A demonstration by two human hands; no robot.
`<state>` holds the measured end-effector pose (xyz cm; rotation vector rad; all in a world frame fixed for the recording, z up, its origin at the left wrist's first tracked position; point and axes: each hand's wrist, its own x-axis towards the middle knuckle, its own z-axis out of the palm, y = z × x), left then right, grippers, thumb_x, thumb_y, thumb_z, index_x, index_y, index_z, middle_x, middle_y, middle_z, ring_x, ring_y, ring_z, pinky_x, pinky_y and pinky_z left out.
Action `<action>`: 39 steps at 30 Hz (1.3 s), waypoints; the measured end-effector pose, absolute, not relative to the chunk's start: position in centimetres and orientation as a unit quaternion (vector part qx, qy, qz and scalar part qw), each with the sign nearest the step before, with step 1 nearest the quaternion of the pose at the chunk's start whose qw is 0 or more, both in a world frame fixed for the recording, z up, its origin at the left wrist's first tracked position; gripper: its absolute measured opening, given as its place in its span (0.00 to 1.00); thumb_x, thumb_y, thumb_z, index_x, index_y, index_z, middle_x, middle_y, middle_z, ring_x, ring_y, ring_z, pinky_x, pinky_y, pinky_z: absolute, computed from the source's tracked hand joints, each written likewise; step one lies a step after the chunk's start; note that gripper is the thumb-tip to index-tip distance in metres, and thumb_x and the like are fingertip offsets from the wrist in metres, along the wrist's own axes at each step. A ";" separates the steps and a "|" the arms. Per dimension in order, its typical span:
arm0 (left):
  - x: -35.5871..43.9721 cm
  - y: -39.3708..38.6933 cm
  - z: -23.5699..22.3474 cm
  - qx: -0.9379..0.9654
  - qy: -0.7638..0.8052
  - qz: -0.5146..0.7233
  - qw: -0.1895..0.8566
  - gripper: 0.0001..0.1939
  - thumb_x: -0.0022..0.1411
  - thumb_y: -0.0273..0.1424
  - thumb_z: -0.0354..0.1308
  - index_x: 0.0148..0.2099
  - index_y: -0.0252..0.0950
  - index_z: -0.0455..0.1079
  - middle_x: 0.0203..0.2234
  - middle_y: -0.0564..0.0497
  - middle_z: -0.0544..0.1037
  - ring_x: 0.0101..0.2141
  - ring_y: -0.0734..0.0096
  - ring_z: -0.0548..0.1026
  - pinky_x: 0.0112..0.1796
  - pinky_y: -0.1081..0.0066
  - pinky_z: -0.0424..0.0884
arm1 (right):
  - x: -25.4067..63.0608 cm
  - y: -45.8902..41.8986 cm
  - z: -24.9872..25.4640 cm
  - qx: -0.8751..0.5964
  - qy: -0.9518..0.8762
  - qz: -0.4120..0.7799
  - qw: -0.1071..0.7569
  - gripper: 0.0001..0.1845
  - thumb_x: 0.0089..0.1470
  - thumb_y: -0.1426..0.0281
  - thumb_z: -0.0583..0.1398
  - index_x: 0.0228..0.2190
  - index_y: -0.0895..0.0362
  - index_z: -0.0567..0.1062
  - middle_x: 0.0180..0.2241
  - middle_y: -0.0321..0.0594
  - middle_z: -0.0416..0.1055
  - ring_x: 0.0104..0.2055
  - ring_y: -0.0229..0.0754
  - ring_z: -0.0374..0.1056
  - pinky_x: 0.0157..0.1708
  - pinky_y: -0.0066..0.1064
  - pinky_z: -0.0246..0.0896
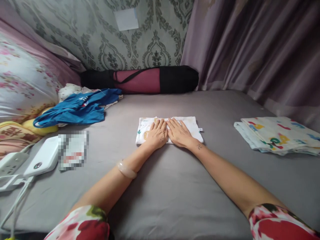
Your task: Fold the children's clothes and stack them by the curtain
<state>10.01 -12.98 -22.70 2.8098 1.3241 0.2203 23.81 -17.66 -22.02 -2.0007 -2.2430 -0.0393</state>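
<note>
A white printed cloth (191,125), folded into a flat rectangle, lies on the grey bed sheet (160,186). Both hands rest palm down on top of it, side by side and touching near the middle. My left hand (157,134) lies flat with its fingers stretched out, covering part of the print. My right hand (178,133) is flat too, its fingers slightly spread. A small white tag sticks out from the cloth's right edge. Whatever is beneath the palms is hidden.
At the right is a stack of folded printed cloths (282,133). Blue clothing (80,106) lies heaped at the left, near a floral pillow (25,73). A white power bank (43,156) and a power strip (13,163) with cables sit front left. A long black-and-red bag (140,80) lies along the wall.
</note>
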 end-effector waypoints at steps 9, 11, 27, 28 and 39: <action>10.0 -13.0 -22.5 0.900 0.429 0.069 0.029 0.27 0.71 0.34 0.36 0.68 0.31 0.52 0.67 0.42 0.54 0.66 0.56 0.49 0.64 0.54 0.48 | 23.9 -17.6 -22.3 -0.661 -0.746 -0.018 0.078 0.31 0.63 0.68 0.41 0.64 0.65 0.56 0.67 0.45 0.48 0.69 0.46 0.41 0.66 0.44 0.33; 9.9 -13.0 -22.2 0.899 0.429 0.075 0.038 0.26 0.71 0.34 0.37 0.67 0.31 0.53 0.66 0.41 0.54 0.66 0.56 0.50 0.63 0.54 0.49 | 23.9 -17.6 -22.1 -0.658 -0.748 -0.012 0.078 0.31 0.63 0.68 0.41 0.64 0.65 0.56 0.67 0.46 0.48 0.69 0.46 0.41 0.66 0.44 0.33; 8.8 -12.3 -22.4 0.874 0.481 0.069 0.023 0.30 0.71 0.41 0.34 0.68 0.30 0.51 0.67 0.41 0.52 0.66 0.55 0.49 0.63 0.51 0.47 | 25.2 -18.1 -21.7 -0.707 -0.703 0.004 0.077 0.32 0.64 0.66 0.40 0.65 0.67 0.54 0.67 0.46 0.47 0.69 0.45 0.41 0.67 0.43 0.33; 8.8 -12.3 -22.4 0.874 0.480 0.068 0.024 0.30 0.71 0.41 0.34 0.68 0.30 0.50 0.67 0.41 0.51 0.67 0.55 0.48 0.63 0.51 0.47 | 25.2 -18.1 -21.8 -0.708 -0.702 0.005 0.079 0.32 0.64 0.66 0.40 0.65 0.67 0.54 0.67 0.46 0.47 0.69 0.45 0.41 0.67 0.43 0.33; 8.2 -12.8 -21.7 0.871 0.481 0.098 0.009 0.29 0.71 0.39 0.36 0.66 0.26 0.53 0.66 0.38 0.56 0.66 0.55 0.52 0.63 0.54 0.49 | 25.9 -18.2 -21.5 -0.711 -0.696 0.018 0.100 0.33 0.64 0.65 0.39 0.65 0.67 0.53 0.67 0.47 0.46 0.69 0.45 0.40 0.67 0.43 0.33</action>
